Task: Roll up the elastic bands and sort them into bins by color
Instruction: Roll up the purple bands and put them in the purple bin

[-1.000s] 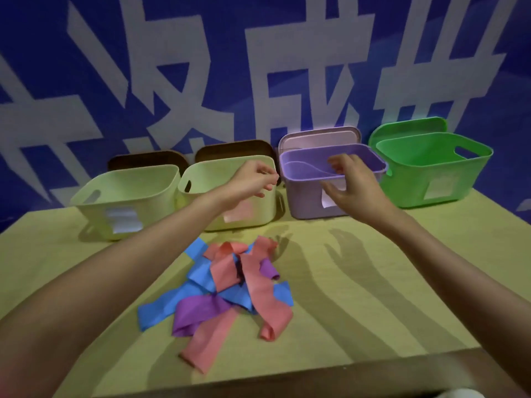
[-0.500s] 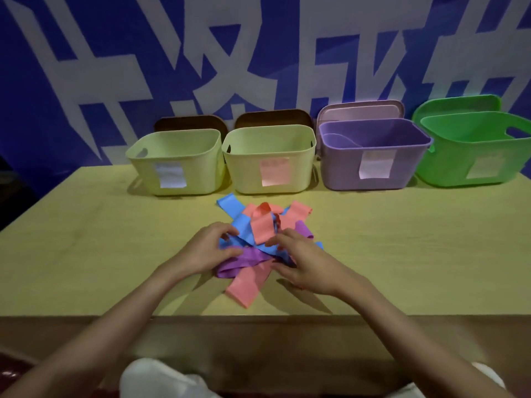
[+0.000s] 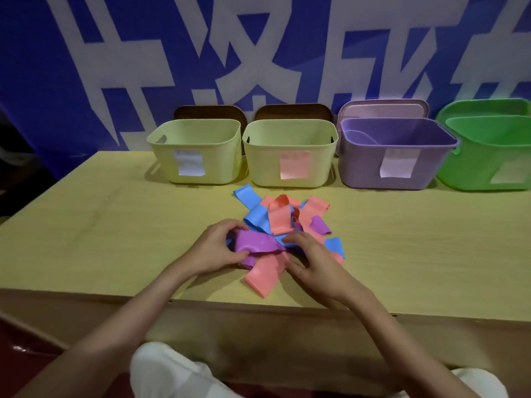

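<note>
A heap of flat elastic bands lies mid-table: blue (image 3: 253,218), salmon pink (image 3: 278,219) and purple. My left hand (image 3: 215,248) grips the near end of a purple band (image 3: 255,243) at the heap's front left, thumb under it. My right hand (image 3: 313,259) rests on the heap's front right, its fingertips touching the same purple band over a pink strip (image 3: 264,275). Behind stand four bins: two pale yellow ones (image 3: 198,139) (image 3: 290,139), a purple one (image 3: 370,170) and a green one (image 3: 477,168), each with a paper label.
Lids lean against the blue-and-white wall behind the bins. The wooden table's near edge (image 3: 258,307) runs just below my wrists. My knees in white cloth (image 3: 166,372) show under it. Dark floor lies to the left.
Both hands came back from the bins to the heap. Since half a second ago the left hand has taken hold of the purple band and lifted its end slightly.
</note>
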Demonstrator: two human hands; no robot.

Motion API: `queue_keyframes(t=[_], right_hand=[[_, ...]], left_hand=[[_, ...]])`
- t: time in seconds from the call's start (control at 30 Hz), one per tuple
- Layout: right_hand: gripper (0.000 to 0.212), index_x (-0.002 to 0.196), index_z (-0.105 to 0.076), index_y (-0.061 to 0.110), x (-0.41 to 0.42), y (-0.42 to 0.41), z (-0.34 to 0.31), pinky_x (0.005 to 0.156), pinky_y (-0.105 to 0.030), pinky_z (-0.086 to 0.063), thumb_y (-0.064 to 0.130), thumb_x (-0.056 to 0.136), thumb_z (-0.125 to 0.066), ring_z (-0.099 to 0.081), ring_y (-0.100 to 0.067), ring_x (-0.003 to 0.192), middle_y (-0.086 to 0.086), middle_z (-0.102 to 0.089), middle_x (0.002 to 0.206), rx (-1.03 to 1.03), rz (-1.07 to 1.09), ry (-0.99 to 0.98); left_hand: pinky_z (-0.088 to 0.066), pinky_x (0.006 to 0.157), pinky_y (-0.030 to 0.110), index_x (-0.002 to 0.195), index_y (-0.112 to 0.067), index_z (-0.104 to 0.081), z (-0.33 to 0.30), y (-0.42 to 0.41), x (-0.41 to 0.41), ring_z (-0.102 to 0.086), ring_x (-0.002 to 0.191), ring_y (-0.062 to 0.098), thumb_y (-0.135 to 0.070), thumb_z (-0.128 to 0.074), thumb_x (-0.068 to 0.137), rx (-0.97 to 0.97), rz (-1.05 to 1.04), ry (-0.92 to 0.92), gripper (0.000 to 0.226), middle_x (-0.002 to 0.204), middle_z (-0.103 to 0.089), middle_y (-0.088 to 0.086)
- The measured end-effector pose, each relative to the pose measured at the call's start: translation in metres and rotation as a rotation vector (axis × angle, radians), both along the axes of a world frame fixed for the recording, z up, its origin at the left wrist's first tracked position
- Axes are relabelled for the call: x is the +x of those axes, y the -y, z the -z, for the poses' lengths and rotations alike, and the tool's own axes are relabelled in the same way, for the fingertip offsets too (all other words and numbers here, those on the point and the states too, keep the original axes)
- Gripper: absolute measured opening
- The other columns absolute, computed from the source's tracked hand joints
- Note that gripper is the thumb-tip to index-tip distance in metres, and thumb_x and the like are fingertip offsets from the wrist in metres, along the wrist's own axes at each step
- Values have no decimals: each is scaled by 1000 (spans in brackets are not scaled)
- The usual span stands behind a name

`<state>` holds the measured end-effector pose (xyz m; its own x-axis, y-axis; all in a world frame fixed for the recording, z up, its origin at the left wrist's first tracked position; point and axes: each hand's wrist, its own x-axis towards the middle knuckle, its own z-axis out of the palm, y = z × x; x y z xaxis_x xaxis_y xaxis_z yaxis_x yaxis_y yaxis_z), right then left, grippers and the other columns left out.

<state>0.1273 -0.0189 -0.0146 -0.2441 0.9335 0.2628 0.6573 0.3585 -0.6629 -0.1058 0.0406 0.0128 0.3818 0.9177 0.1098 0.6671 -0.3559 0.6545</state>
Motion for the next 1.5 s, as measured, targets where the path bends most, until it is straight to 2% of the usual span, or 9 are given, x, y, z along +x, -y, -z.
queue_keyframes(t=[0.17,0.4,0.57,0.87,0.97,1.07,1.2,1.37,1.5], right_hand=[[52,135,-47,12,-1,-13,-8,85,2,-31,18,88,-68,-51,-7,114,3,-52,123,-75,35,-144],[55,132,-54,20,-9,-42,-41,84,-10,-38,24,81,-75,-54,-9,98,-1,-57,112,116,86,-231],[42,122,-60,22,-10,-59,-62,72,-4,-38,13,82,-73,-55,-3,85,-7,-59,110,139,98,-285],[71,147,-35,25,-2,-70,-85,92,-23,-49,13,84,-65,-55,-13,118,-2,-55,131,192,-76,-417],[61,140,-44,20,-3,-72,-83,92,-26,-49,12,85,-67,-57,-17,113,-5,-57,126,190,-73,-382],[35,120,-59,12,-3,-72,-83,78,-31,-51,14,85,-62,-62,-21,87,-8,-65,98,210,10,-394],[20,103,-60,3,7,-60,-86,64,-24,-56,-10,90,-54,-70,-10,73,-10,-69,83,70,15,-623],[8,93,-56,-7,37,-38,-85,56,-31,-58,-13,87,-57,-71,-23,65,-17,-69,75,-141,63,-814],[9,85,-71,0,78,-31,-71,62,-27,-55,-7,82,-67,-62,-17,63,-12,-67,73,-286,145,-414]], left_hand=[[-49,77,12,102,-9,-68,-35,-12,10,-65,85,6,-3,-84,67,-19,-114,339,39,98,-70,1],[-55,71,17,106,-3,-68,-82,-19,38,-68,76,9,-9,-82,68,-78,-142,568,41,94,-71,8],[-53,63,19,105,2,-67,-110,-23,55,-65,61,10,-7,-81,70,-33,-157,710,38,86,-70,12],[-52,61,20,101,6,-68,-149,-32,72,-58,56,13,-5,-75,76,-20,-125,983,29,80,-65,16],[-54,66,24,102,6,-68,-156,-35,75,-60,57,13,-7,-74,78,-11,-137,1018,29,79,-64,15],[-53,67,27,100,5,-69,-158,-38,75,-60,56,12,-11,-74,80,-28,-134,1056,27,77,-64,14],[-50,61,24,94,1,-72,-155,-41,70,-56,57,11,-19,-74,81,-138,-163,1173,24,86,-67,14],[-28,40,17,82,-7,-62,-119,-45,51,-35,45,8,-24,-70,85,-411,-217,1038,18,64,-43,3],[-16,36,16,88,-10,-64,-83,-36,34,-21,45,7,-24,-75,75,-757,-87,630,22,63,-34,-2]])
